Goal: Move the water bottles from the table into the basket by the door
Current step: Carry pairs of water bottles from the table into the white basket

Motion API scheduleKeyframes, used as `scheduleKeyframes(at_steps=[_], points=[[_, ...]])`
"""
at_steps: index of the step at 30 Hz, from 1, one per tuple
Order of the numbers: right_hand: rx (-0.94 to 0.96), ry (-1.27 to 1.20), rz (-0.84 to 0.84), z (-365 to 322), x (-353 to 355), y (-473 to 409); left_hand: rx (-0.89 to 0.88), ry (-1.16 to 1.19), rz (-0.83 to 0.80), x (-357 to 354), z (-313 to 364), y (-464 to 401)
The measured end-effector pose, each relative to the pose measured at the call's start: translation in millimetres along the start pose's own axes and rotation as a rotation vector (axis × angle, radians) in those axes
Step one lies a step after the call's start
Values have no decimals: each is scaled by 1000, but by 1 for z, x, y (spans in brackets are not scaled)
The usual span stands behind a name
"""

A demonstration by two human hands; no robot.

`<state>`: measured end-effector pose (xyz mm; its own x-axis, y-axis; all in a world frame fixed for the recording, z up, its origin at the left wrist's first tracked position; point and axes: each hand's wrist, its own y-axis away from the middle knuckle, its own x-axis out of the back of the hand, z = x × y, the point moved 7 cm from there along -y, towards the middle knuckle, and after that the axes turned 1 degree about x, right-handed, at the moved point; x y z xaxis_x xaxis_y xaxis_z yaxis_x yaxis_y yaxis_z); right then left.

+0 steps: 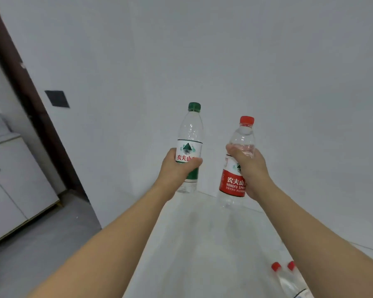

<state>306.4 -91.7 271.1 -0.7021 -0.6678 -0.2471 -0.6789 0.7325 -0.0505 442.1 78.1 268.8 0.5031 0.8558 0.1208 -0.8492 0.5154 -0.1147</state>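
the green-cap bottle (190, 145) sits at centre frame, upright and lifted clear of the table (202, 244), with my left hand (177, 168) wrapped round its label, thumb across the front and fingers curled behind. just to its right the red-cap bottle (238, 166) is also upright and off the surface, my right hand (249, 168) gripping it high, across the shoulder and the top of the red label. the two bottles are near each other but apart, both held out in front of the white wall. at the lower right edge of the frame two more red-capped bottles (289, 278) remain on the table, side by side and half cut off by the frame. i judge the step in hand to be the carry: both hands are loaded and the pick-up is done for this pair. the basket is nowhere in view, so i cannot say how far off it is. a dark door frame (30, 93) runs down the upper left, with a white cabinet (13, 179) at the left edge beyond it. the next move, as i read it, calls for turning left toward that door, finding the basket, and lowering both bottles in. the two on the table will need a second trip.
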Motion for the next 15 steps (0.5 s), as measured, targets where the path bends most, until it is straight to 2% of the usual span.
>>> scheduleKeyframes(at_steps=[4, 8, 15], points=[[140, -88, -77, -76, -71, 38, -174, 21, 130, 66, 92, 32], [265, -72, -144, -130, -149, 74, -277, 79, 192, 135, 160, 52], [356, -96, -214, -165, -284, 115, -324, 132, 297, 280, 200, 71]])
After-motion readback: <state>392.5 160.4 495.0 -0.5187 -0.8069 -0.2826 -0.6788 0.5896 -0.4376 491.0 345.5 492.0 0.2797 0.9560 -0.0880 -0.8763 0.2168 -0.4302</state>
